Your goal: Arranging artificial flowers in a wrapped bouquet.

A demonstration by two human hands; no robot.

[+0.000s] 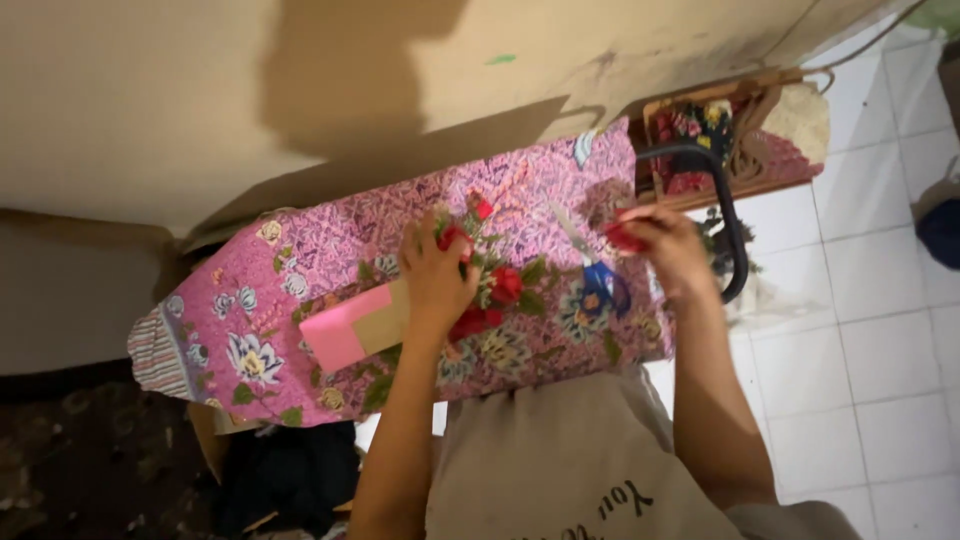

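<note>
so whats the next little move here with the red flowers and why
Probably bring the right hand, which pinches a small red piece, across to the left hand. The left hand holds the sprig of red flowers over the pink floral cloth, and the two hands are apart. The blue-handled scissors lie idle between them.
</note>
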